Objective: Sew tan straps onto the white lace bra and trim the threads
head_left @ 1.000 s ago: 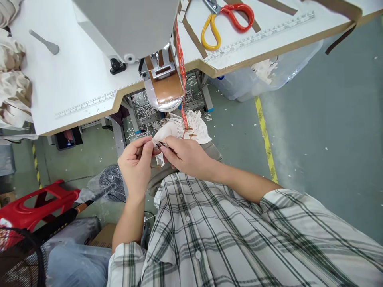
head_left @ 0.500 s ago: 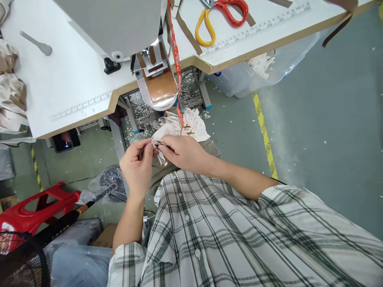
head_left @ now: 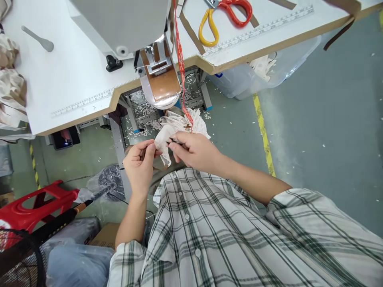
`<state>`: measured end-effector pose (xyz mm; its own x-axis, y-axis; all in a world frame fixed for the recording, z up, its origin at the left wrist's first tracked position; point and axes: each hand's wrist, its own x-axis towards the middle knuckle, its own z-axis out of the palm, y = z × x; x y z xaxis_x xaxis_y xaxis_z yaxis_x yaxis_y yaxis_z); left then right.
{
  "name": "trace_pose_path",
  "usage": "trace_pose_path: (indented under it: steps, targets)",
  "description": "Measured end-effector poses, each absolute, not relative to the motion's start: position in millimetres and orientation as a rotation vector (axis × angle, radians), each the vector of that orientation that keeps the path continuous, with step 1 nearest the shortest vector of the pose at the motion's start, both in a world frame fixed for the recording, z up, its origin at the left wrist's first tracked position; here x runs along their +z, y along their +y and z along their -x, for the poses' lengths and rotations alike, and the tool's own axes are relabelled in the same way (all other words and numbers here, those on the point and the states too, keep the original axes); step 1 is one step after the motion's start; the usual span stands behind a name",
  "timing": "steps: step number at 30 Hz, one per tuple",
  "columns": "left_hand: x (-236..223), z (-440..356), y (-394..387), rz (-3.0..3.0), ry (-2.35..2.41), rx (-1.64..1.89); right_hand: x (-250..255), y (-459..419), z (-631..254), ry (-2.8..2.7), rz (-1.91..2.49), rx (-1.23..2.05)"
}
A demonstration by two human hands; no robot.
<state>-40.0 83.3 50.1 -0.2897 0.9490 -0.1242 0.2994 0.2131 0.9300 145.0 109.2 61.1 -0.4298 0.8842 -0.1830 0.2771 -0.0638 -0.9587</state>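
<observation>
My left hand (head_left: 140, 161) is closed, pinching an edge of a white lace-trimmed fabric piece (head_left: 179, 128) that bunches over my lap. My right hand (head_left: 196, 150) is closed round a small dark tool, perhaps thread snips (head_left: 174, 140), with its tip against the fabric. Both hands are close together just below the sewing machine's brown-topped arm (head_left: 160, 81). A red patterned ribbon (head_left: 181, 63) hangs from the machine down to the fabric.
Yellow-and-red scissors (head_left: 223, 16) and brown strips lie on the white sewing table (head_left: 74, 79). Folded cloth (head_left: 12, 91) sits at the table's left. A clear bin (head_left: 263, 71) stands under the table. A red stool (head_left: 32, 205) and bags are at my left.
My right hand has moved slightly right and up with the tool, away from my left hand. The fabric between them is pulled a little longer.
</observation>
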Motion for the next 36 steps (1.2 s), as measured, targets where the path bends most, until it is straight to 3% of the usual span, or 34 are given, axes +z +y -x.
trace_pose_path:
  steps: [11,23,30,36]
  targets:
    - [59.2,31.5,82.0,-1.450,1.776,1.118,57.0,110.5,-131.5,-2.127,1.461,1.172]
    - [49.8,30.8,82.7,-1.378,1.762,1.065,46.1,113.5,-129.3,-2.169,1.515,1.133]
    - [27.6,30.9,78.8,-0.994,1.659,0.987,54.9,120.5,-149.7,-1.663,1.489,1.143]
    - [38.4,31.1,81.4,-1.008,1.652,1.070,47.1,114.4,-148.5,-1.974,1.405,1.182]
